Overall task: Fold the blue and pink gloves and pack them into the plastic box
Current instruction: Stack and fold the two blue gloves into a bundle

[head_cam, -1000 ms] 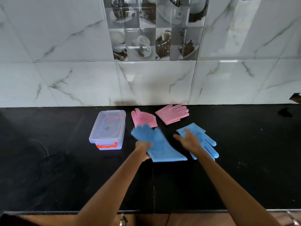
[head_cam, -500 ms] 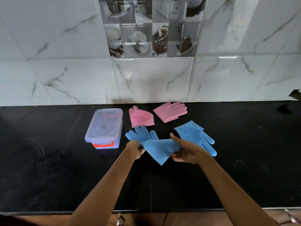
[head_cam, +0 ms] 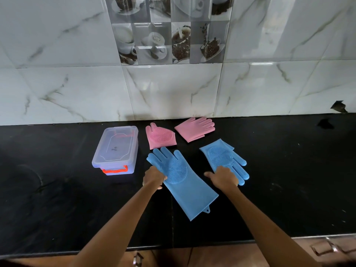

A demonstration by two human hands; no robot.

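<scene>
The long blue glove [head_cam: 183,180] lies flat on the tabletop [head_cam: 57,209] right of the plastic box [head_cam: 116,150] — folding not begun. Left hand [head_cam: 154,178] pinches its edge; right hand [head_cam: 223,179] rests loosely open on the folded blue glove [head_cam: 221,157]. Next — double the cuff over.

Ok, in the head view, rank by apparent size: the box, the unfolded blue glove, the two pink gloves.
1. Unfolded blue glove
2. Box
3. Pink gloves: folded, look about alike; farther from the camera, so unsure.
</scene>
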